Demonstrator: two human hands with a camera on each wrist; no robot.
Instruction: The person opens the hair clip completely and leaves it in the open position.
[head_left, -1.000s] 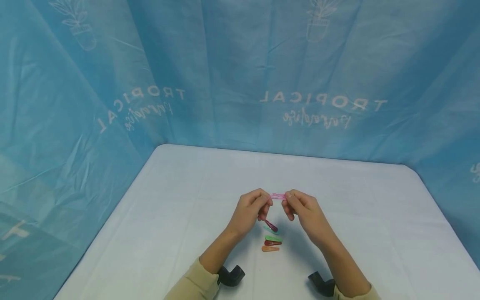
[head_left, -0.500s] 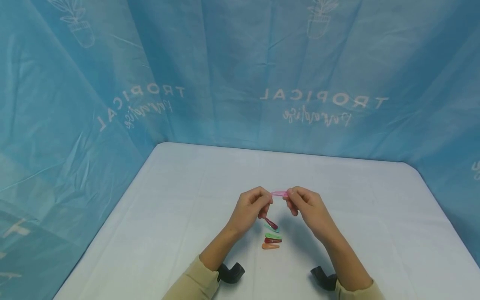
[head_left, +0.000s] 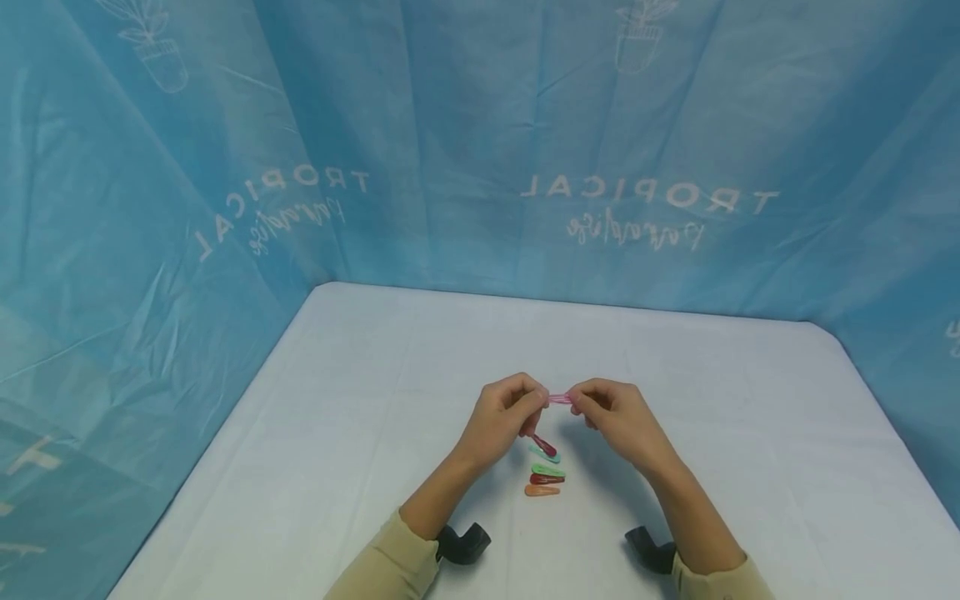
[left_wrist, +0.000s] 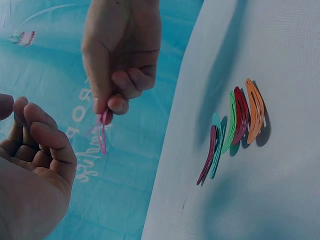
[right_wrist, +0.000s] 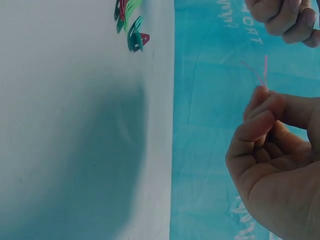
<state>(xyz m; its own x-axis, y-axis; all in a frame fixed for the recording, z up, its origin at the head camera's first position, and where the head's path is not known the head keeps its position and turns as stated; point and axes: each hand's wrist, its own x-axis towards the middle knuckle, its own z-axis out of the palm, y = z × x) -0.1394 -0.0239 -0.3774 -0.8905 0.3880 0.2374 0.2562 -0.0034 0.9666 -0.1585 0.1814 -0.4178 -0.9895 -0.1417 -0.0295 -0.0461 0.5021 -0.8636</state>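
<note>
A pink snap hair clip (head_left: 559, 399) is held above the table by my right hand (head_left: 611, 417), its thumb and fingers pinching one end. In the right wrist view the clip's two thin prongs (right_wrist: 265, 70) stand spread apart. My left hand (head_left: 502, 417) is close to the clip's other end. Its fingers (left_wrist: 47, 132) are loosely curled, and the left wrist view shows a space between them and the clip. Below the hands, several snap clips lie in a column: maroon (left_wrist: 207, 155), teal (left_wrist: 216, 145), green (left_wrist: 231, 122), red (left_wrist: 241, 115) and orange (left_wrist: 255, 112).
A white table (head_left: 375, 375) stretches under both arms. Blue curtains (head_left: 465, 150) with mirrored white lettering hang behind it and to the sides. A black curved piece sits at each wrist, left (head_left: 463, 544) and right (head_left: 648, 550).
Both hands stay close together. The right hand and the pink clip rose slightly, then came back down, and the gap between the hands is a little narrower now. The clips on the table stay put.
</note>
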